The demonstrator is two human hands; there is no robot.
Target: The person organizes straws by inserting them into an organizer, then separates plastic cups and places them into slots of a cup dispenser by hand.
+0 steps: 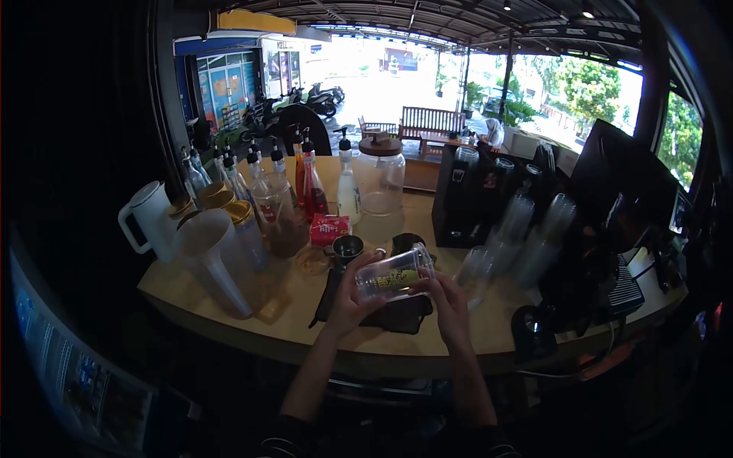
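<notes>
A clear plastic cup with yellow-green and dark print lies on its side between my two hands, its rim to the right. My left hand grips the cup's left end. Around the rim end are the fingers of my right hand. Under the cup, a black cloth or mat lies on the wooden counter. Just behind my left hand sits a small dark metal cup, with a red packet beyond it.
Pump bottles, a glass jar, a white jug and a tall clear pitcher stand behind and left. Stacked cups and a dark machine occupy the right. A person sits far outside.
</notes>
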